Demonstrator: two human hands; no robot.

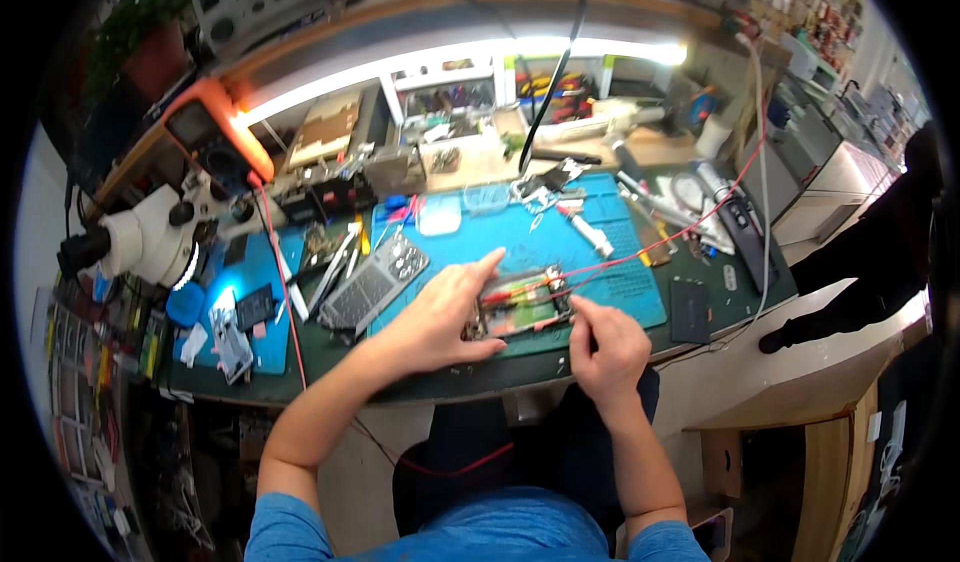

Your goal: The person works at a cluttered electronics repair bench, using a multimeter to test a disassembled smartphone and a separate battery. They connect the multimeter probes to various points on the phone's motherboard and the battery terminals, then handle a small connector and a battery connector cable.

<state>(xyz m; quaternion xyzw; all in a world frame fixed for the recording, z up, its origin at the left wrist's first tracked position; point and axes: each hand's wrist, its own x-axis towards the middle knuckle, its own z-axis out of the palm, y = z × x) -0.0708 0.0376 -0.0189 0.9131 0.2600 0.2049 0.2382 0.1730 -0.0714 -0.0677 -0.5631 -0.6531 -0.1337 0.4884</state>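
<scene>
An opened phone, with green, red and dark parts showing inside, lies on the blue work mat in front of me. My left hand is at its left end, thumb and fingers spread apart; whether they touch the phone I cannot tell. At the phone's right end, my right hand is closed in a pinch. Anything between its fingertips is too small to make out. A red test lead crosses from the upper right down to the phone.
A metal plate with holes lies left of the phone. Beyond it are a microscope and an orange multimeter. A dark flat block sits to the right. Another person's dark-clothed legs are at the far right.
</scene>
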